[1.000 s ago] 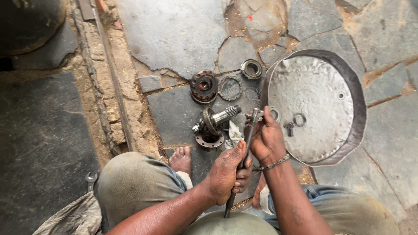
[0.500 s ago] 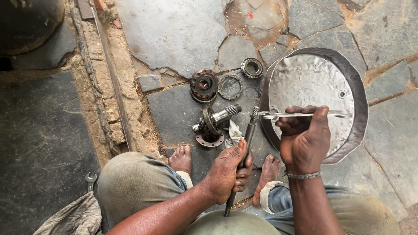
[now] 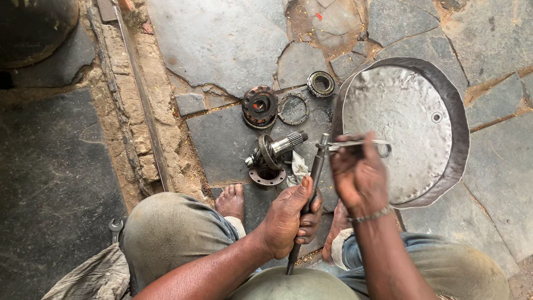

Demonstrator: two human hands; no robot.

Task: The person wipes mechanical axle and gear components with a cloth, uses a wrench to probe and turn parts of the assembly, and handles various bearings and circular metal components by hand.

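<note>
I squat on a stone floor. My left hand (image 3: 290, 218) grips a long dark metal rod (image 3: 314, 172) that slants up from between my knees. Its top end meets a slim wrench (image 3: 355, 145) held crosswise by my right hand (image 3: 358, 175), which is blurred. Just left of the rod lie a splined shaft with a gear (image 3: 275, 149), a round flange (image 3: 267, 175) and a white rag (image 3: 298, 166). My bare feet rest either side of the rod.
A large dented round metal pan (image 3: 444, 161) lies on the right. Behind the shaft sit a reddish-black hub part (image 3: 259, 105), a thin ring gasket (image 3: 292, 109) and a bearing (image 3: 321, 83). A spanner (image 3: 115, 226) lies by my left knee. A raised stone curb (image 3: 133, 105) runs along the left.
My right hand has lifted from the rod's top, taken the wrench out sideways over the pan, and swung back toward the rod's end. The left hand has kept its grip.
</note>
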